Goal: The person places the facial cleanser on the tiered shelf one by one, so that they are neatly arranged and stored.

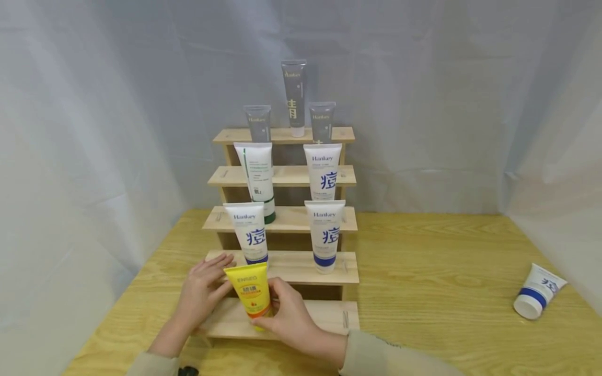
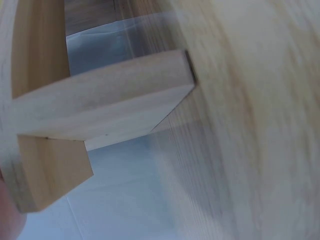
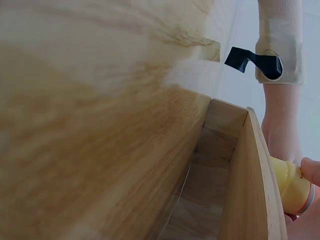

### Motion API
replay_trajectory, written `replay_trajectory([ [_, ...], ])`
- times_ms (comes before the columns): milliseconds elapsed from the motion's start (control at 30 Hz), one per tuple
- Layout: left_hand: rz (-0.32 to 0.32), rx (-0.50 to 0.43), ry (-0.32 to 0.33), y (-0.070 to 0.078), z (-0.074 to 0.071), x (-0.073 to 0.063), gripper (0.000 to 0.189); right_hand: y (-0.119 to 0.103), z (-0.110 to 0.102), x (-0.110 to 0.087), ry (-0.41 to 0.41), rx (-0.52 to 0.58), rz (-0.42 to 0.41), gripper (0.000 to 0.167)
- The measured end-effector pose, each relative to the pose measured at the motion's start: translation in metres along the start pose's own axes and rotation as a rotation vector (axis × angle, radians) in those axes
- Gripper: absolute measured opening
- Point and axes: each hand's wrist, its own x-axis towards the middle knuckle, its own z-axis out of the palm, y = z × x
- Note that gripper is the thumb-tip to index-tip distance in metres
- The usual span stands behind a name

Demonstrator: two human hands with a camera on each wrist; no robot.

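Observation:
A yellow tube (image 1: 252,292) with an orange band stands nearly upright, tilted a little, over the left part of the lowest step of a wooden tiered rack (image 1: 310,313). My right hand (image 1: 292,316) grips it low down, thumb in front; the right wrist view shows the yellow tube (image 3: 290,185) near the thumb (image 3: 311,171). To its left, my left hand (image 1: 202,287) has its fingers extended by the left end of the second step and holds nothing. Whether its thumb touches the tube, I cannot tell. Just behind is a white-and-blue tube (image 1: 249,230).
Higher steps bear another white-and-blue tube (image 1: 325,232), a white-and-green tube (image 1: 257,172) and grey tubes, one grey tube (image 1: 294,96) at the top. A loose white-and-blue tube (image 1: 536,292) lies on the wood-grain table (image 1: 432,271) at right. A pale curtain (image 1: 423,104) hangs behind.

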Motion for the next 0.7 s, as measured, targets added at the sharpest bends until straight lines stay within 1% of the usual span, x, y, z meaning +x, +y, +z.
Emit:
replay_trajectory([
  [233,-0.019,0.007,-0.016,0.001,0.0,0.0,0.027,0.0,-0.002,-0.003,-0.015,0.003,-0.002,0.054],
  [467,-0.021,0.014,-0.02,0.001,0.001,0.0,0.029,0.003,-0.01,-0.006,-0.033,-0.036,-0.047,0.054],
  [600,-0.03,0.014,-0.022,0.001,0.001,0.0,0.029,0.003,-0.017,-0.008,-0.069,-0.005,-0.029,0.054],
  [700,-0.036,0.013,-0.026,0.002,0.0,0.0,0.03,0.005,-0.02,-0.009,-0.096,0.008,-0.002,0.05],
])
